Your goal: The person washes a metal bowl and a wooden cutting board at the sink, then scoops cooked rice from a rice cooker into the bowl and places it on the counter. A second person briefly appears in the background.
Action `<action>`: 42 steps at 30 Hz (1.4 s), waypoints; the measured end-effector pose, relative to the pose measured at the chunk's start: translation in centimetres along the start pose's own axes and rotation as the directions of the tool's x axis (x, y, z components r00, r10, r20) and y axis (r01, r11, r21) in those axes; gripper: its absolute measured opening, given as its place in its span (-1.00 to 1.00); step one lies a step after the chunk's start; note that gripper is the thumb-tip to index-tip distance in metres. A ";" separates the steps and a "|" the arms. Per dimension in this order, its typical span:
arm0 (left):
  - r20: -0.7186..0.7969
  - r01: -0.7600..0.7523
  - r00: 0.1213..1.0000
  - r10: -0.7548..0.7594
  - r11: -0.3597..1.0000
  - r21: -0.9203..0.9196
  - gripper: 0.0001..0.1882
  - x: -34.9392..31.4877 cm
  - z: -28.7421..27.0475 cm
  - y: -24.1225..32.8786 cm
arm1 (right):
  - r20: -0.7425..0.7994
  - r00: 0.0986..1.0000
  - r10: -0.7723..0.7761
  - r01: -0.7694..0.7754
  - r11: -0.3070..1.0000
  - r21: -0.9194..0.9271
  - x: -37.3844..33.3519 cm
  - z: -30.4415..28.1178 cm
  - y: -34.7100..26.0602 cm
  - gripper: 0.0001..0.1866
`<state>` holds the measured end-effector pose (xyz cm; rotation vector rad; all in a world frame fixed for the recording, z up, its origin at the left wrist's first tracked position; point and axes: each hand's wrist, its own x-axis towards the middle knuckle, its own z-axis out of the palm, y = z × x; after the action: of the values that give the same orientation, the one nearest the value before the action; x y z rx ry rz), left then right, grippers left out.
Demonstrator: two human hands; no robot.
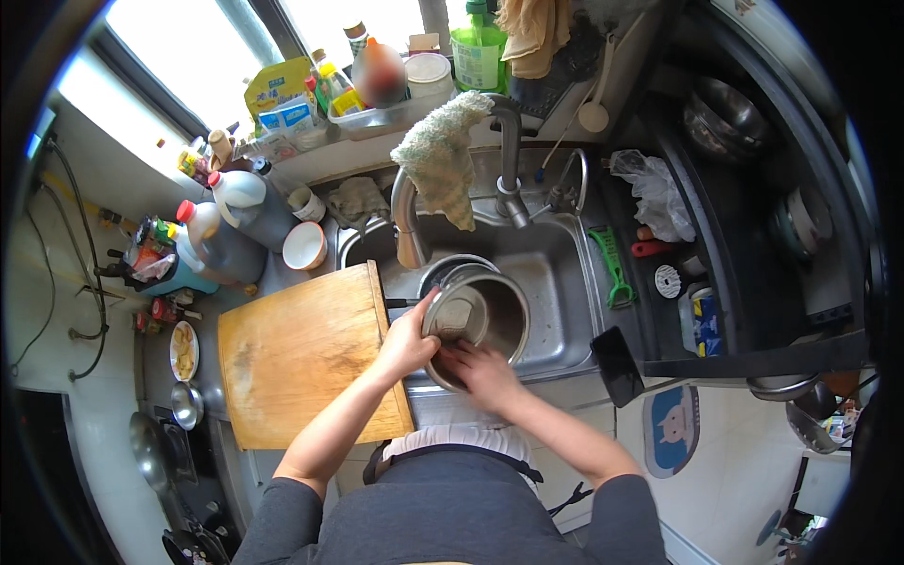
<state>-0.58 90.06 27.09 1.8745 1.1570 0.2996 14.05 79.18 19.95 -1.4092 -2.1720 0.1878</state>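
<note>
A deep round metal pot (508, 322) is tilted over the near-left part of the sink, its mouth toward me. My left hand (410, 341) grips its left rim, thumb side up. My right hand (485, 379) reaches over the near rim, with fingers stretched out against the inside wall; the fingertips are partly in shadow. The pot's bottom looks pale and wet. Behind and beneath the pot, a pan (450, 267) with a black handle (402, 303) sits in the sink, mostly hidden. The grey faucet (407, 221) arches above it, with a light green cloth (443, 155) draped over the pipe.
A wooden cutting board (301, 353) lies left of the sink (556, 330). Behind it stand a white bowl (304, 247) and large jugs (226, 250). At the right are a green peeler (614, 268), a phone (617, 367) on a holder and a dark rack (744, 363).
</note>
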 end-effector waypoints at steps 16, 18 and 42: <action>0.143 -0.200 0.974 0.178 0.967 0.159 -0.46 1.4 -2.2 2.2 | 0.443 0.840 -0.312 0.383 0.920 -0.079 -1.0 -4.2 4.8 -0.60; 0.260 -0.180 0.957 0.128 0.966 0.185 -0.45 1.9 -2.4 2.9 | 0.503 0.710 -0.492 0.622 0.774 -0.121 1.5 -7.1 6.7 -0.65; 0.154 0.106 0.987 -0.046 0.905 -0.412 -0.42 0.7 1.1 3.5 | -0.215 0.928 0.305 -0.301 0.952 0.052 -7.5 -11.2 -6.4 -0.58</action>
<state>2.54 89.40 28.99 1.4442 0.9760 0.3366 16.87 67.80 29.26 -1.6670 -1.7634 0.1536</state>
